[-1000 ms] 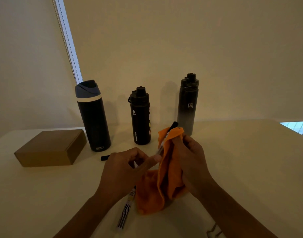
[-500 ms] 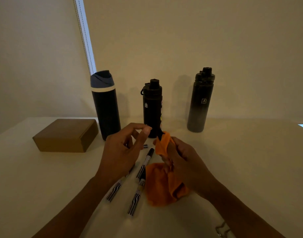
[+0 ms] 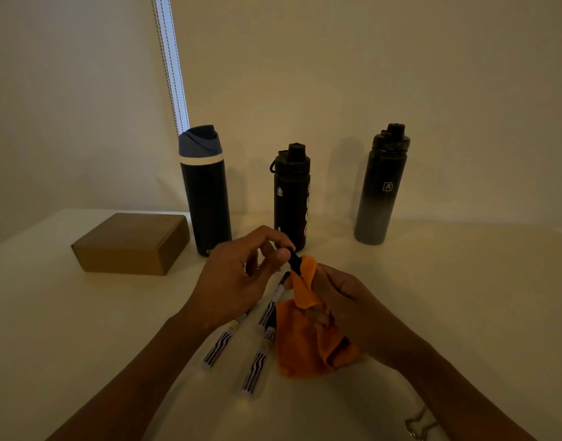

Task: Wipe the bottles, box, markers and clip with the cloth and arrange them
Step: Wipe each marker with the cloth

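Note:
My left hand (image 3: pixel 238 278) pinches the black end of a marker (image 3: pixel 294 261) between thumb and fingers. The rest of that marker is hidden in the orange cloth (image 3: pixel 305 345), which my right hand (image 3: pixel 346 300) grips around it. Three striped markers (image 3: pixel 224 343) (image 3: pixel 271 305) (image 3: pixel 256 364) lie on the white table (image 3: pixel 464 297) under and between my hands. Three dark bottles stand upright at the back: one with a blue lid (image 3: pixel 206 198), a shorter black one (image 3: pixel 291 198) and a tall black-to-grey one (image 3: pixel 380 192). A brown cardboard box (image 3: pixel 130 243) sits at the left. A metal clip (image 3: pixel 418 424) lies near the bottom right.
A wall rises right behind the bottles, and a blind cord (image 3: pixel 170 58) hangs down behind the blue-lidded bottle. The table's right edge shows at the far right.
One second ago both hands held a marker in the cloth. It then lay on the table with my left hand open. Now my left hand pinches another black-ended marker at the cloth's top.

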The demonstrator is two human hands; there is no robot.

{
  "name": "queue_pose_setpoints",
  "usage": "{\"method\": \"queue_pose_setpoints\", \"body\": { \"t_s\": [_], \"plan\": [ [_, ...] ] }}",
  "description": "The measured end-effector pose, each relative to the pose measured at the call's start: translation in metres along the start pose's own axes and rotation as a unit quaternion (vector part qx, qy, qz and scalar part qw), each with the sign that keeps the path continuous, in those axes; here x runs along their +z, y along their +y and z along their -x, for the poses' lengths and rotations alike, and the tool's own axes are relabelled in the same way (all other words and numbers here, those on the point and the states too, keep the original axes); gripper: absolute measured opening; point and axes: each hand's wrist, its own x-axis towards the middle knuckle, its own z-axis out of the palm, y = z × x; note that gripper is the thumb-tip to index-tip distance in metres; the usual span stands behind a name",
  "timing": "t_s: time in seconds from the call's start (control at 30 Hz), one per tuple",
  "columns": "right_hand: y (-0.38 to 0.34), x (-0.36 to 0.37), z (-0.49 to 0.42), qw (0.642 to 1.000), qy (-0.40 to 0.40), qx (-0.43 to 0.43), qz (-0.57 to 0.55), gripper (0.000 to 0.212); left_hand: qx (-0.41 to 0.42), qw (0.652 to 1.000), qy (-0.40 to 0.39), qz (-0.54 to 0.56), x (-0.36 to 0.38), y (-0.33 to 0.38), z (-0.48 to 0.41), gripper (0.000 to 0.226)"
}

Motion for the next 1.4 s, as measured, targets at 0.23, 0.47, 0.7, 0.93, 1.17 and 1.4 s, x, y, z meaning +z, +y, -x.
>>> {"method": "queue_pose_setpoints", "body": {
  "t_s": [0.23, 0.47, 0.7, 0.93, 1.17, 1.4],
  "plan": [
    [0.001, -0.011, 0.001, 0.991, -0.014, 0.017, 0.131, 0.014, 0.009, 0.998, 0.008, -0.063, -0.001, -0.011, 0.001, 0.026],
    [-0.006, -0.003, 0.005, 0.935, 0.003, -0.029, 0.354, 0.020, -0.013, 0.999, -0.043, -0.013, 0.001, -0.007, 0.001, 0.037],
    [-0.014, -0.002, 0.005, 0.954, 0.035, 0.076, 0.287, 0.029, -0.037, 0.997, -0.061, 0.036, 0.002, 0.001, 0.001, 0.040],
    [0.000, -0.009, 0.002, 0.968, 0.006, -0.006, 0.252, 0.026, -0.107, 0.993, -0.029, 0.043, 0.001, -0.005, -0.001, 0.050],
    [-0.003, -0.016, 0.001, 0.947, 0.054, -0.047, 0.314, 0.026, -0.016, 0.996, -0.089, 0.011, 0.001, -0.011, 0.002, 0.027],
    [0.004, -0.016, -0.001, 0.954, 0.027, -0.040, 0.296, 0.023, -0.123, 0.982, -0.067, 0.126, 0.003, -0.003, 0.003, 0.038]
  ]
}}
